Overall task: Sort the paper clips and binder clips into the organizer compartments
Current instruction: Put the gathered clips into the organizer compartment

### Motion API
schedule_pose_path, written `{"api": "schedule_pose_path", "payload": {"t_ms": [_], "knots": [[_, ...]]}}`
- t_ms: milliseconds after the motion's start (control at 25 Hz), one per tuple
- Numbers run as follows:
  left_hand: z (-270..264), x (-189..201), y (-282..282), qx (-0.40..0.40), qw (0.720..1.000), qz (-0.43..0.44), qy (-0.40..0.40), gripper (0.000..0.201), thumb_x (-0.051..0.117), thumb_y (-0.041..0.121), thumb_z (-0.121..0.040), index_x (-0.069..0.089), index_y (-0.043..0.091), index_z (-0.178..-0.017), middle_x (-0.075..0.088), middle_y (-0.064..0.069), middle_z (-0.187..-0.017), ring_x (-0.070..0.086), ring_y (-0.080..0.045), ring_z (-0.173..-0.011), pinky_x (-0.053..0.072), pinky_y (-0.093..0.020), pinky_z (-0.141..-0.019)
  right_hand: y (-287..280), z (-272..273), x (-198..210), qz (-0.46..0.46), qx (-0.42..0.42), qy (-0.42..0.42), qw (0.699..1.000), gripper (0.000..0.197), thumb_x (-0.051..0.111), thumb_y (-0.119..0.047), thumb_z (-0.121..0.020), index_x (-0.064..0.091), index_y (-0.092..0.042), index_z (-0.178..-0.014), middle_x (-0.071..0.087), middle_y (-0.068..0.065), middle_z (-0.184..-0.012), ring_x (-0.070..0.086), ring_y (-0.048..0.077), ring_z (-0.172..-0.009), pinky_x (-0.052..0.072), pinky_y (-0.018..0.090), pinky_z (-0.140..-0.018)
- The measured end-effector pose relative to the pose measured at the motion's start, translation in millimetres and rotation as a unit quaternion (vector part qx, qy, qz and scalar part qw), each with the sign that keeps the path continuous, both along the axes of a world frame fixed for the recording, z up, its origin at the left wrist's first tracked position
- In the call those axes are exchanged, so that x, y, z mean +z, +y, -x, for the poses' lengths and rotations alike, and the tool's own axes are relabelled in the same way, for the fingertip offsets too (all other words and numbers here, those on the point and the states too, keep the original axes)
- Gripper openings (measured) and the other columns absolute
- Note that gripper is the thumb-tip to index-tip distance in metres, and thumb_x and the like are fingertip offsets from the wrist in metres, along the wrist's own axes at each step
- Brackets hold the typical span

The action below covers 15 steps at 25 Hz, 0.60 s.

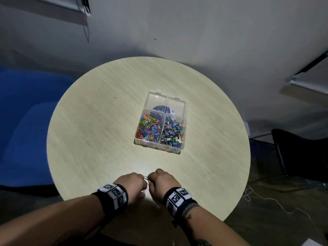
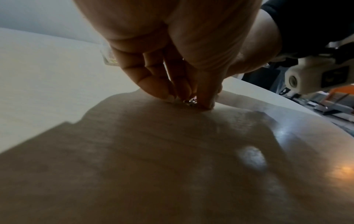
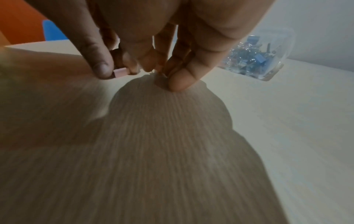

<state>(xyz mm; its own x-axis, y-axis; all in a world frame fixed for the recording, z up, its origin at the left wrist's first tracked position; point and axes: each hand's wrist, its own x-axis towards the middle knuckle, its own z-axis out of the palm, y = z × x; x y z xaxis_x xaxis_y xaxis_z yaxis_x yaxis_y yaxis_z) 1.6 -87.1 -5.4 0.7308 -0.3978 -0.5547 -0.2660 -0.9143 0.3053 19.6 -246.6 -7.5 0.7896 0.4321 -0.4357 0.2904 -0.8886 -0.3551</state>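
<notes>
Clear organizer (image 1: 183, 110): paper clips (image 1: 150, 128) near-left, binder clips (image 1: 173, 133) near-right.

— How many hands are on the table?
— Two: the left hand (image 1: 132, 183) and the right hand (image 1: 162, 181), each with one marker wristband.
— Tables?
— One round table (image 1: 92, 135).
— Organizers?
— One clear organizer (image 1: 160, 121), far from the hands, with four compartments: two near, two far.
— And the clips?
— The paper clips (image 1: 149, 128) in the near left compartment are too many and too tangled to count. The same goes for the binder clips (image 1: 173, 134) in the near right one.
— Any loose clips?
— One small pink binder clip (image 3: 120, 72) between the two hands.
— Chairs?
— One blue chair (image 1: 26, 125) at left, one dark chair (image 1: 300, 153) at right.
</notes>
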Motion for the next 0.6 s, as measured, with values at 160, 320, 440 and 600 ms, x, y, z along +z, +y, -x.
{"api": "schedule_pose_path", "payload": {"t_ms": [160,320,440,600], "knots": [[-4.8,4.1,2.3,0.069,0.995,0.067,-0.019,0.024,0.050,0.039,-0.083,0.066,0.028,-0.097,0.062,0.009,-0.101,0.059,-0.014,-0.096,0.046,-0.026,-0.079,-8.1,-1.9,7.3,-0.074,-0.239,0.118,0.961,0.019,0.044,-0.024,-0.092,0.060,-0.018,-0.085,0.065,0.004,-0.091,0.060,0.025,-0.081,0.044,0.028,-0.070],[-16.0,22.0,-8.0,0.251,0.950,0.184,-0.036,0.014,0.060,0.040,-0.073,0.067,0.029,-0.080,0.066,0.015,-0.075,0.060,0.000,-0.070,0.050,-0.018,-0.067,-8.2,-3.1,16.5,-0.320,-0.534,0.280,0.731,0.013,0.042,-0.004,-0.081,0.054,-0.003,-0.075,0.052,0.017,-0.066,0.045,0.022,-0.051,0.031,0.027,-0.052],[-27.3,33.3,-25.3,0.230,0.944,0.228,-0.057,0.014,0.064,0.042,-0.073,0.067,0.032,-0.082,0.064,0.015,-0.078,0.059,0.000,-0.072,0.051,-0.021,-0.068,-11.1,-12.7,29.9,-0.394,-0.592,0.321,0.625,0.022,0.036,0.007,-0.084,0.054,0.001,-0.073,0.051,0.015,-0.060,0.048,0.020,-0.045,0.042,0.025,-0.047],[-48.9,44.5,-45.7,0.169,0.950,0.247,-0.089,0.022,0.070,0.040,-0.076,0.068,0.028,-0.095,0.060,0.011,-0.091,0.058,-0.011,-0.087,0.049,-0.027,-0.080,-16.7,-28.3,41.1,-0.516,-0.614,0.355,0.481,0.023,0.044,-0.015,-0.093,0.056,0.001,-0.083,0.055,0.018,-0.073,0.057,0.026,-0.053,0.053,0.031,-0.053]]}}
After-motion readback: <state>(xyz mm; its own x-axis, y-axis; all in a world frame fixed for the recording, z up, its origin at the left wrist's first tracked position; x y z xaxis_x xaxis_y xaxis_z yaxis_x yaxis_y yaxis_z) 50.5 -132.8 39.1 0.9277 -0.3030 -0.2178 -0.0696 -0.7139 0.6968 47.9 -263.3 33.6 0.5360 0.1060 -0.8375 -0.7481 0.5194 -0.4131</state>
